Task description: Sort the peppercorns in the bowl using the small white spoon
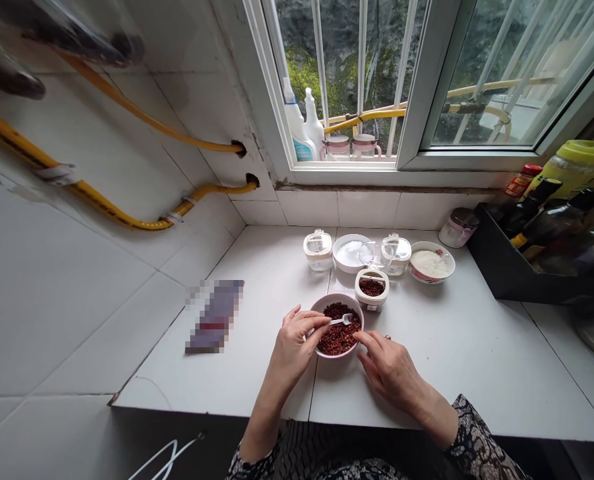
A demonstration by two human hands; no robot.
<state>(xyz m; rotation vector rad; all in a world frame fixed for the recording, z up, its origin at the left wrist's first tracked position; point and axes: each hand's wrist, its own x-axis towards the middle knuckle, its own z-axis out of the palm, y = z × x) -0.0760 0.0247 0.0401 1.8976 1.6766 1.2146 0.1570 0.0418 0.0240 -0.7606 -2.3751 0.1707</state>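
My left hand (297, 337) is closed in a pinch on the handle of a small white spoon (345, 319), over a bowl (337, 356) of dark red Sichuan peppercorns (337, 340). The spoon's head lies just above or on the peppercorns; I cannot tell which. On the bowl's right side is my right hand (391, 367), fingers apart, with its index fingertip at the rim. Just behind the bowl stands a small square seasoning jar (371, 303) with its lid raised and similar red peppercorns inside.
Behind are two white-lidded jars (318, 250) (395, 253), a bowl of white powder (354, 253) and a flowered bowl of pale grains (431, 265). A black box of bottles (507, 277) and a brown-lidded jar (458, 228) stand right. A blurred purple packet (215, 317) lies left.
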